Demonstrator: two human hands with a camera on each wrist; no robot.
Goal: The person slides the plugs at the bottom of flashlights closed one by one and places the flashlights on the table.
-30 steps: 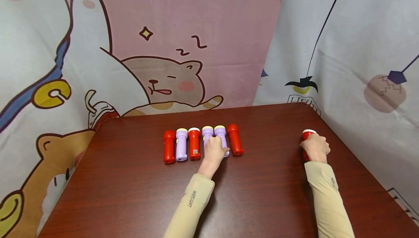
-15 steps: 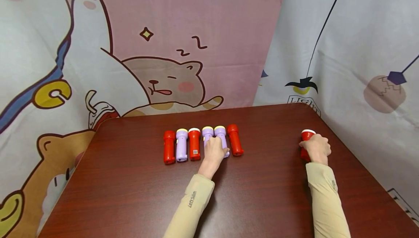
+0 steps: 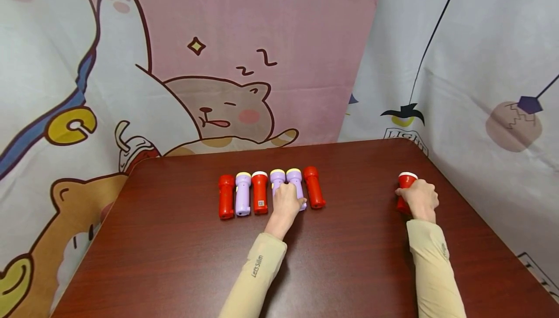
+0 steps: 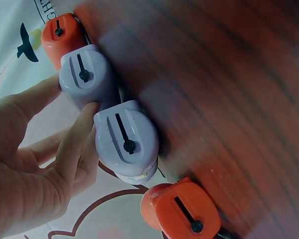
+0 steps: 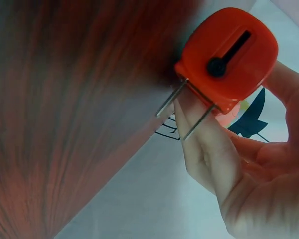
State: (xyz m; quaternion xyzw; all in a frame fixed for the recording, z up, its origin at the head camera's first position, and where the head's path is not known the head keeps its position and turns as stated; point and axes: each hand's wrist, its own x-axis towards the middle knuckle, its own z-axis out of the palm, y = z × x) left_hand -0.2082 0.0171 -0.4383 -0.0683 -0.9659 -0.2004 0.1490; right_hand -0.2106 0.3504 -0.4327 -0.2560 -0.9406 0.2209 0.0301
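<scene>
Six small flashlights lie side by side in a row on the dark wooden table (image 3: 174, 259), some red and some purple. My left hand (image 3: 286, 202) rests on the two purple ones in the middle, the left purple flashlight (image 3: 277, 178) and the right purple flashlight (image 3: 294, 178). In the left wrist view, thumb and a finger (image 4: 77, 137) sit on either side of the right purple flashlight (image 4: 84, 74), beside its twin (image 4: 127, 137). Far right, my right hand (image 3: 418, 199) grips a separate red flashlight (image 3: 406, 181). Its butt (image 5: 226, 55) shows two metal prongs, with my right hand's fingers (image 5: 209, 149) curled under it.
In the row are also a red flashlight (image 3: 225, 203) at the left end, a purple one (image 3: 242, 194), a red one (image 3: 259, 192) and a red one (image 3: 314, 188) at the right end. Cartoon-printed cloth (image 3: 218, 90) hangs close behind the table and along its right side.
My right hand has shifted slightly left with the red flashlight in its grip. My left hand and the row have stayed put.
</scene>
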